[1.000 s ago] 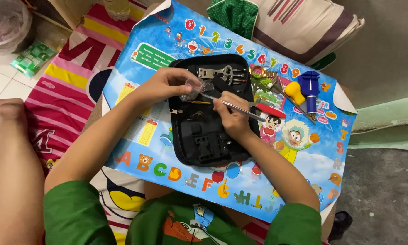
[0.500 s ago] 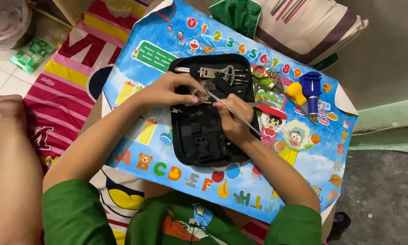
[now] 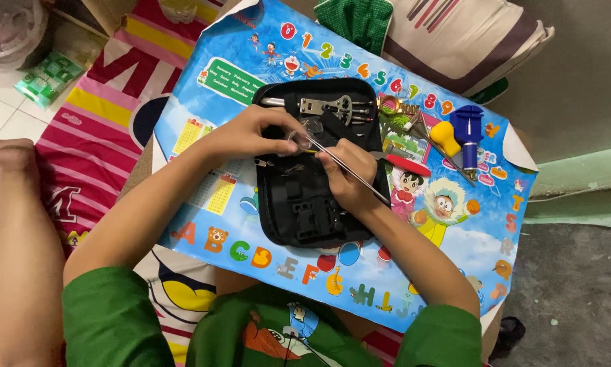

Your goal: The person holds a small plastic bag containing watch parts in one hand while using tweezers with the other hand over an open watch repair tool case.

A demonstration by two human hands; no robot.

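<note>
A small table covered by a colourful cartoon mat (image 3: pixel 251 224) carries an open black tool case (image 3: pixel 312 211), a blue tool (image 3: pixel 468 132) and a yellow-handled tool (image 3: pixel 445 136).

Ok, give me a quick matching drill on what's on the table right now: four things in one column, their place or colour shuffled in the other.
Things:
1. thin metal tool
2. black tool case
3. yellow-handled tool
4. blue tool

Places or colours:
A. lies open on the cartoon mat, under both hands
B. rounded handle, just left of the blue one
C. held in the right hand
D. stands nearest the mat's right edge

Pairs: 1-C, 2-A, 3-B, 4-D
</note>
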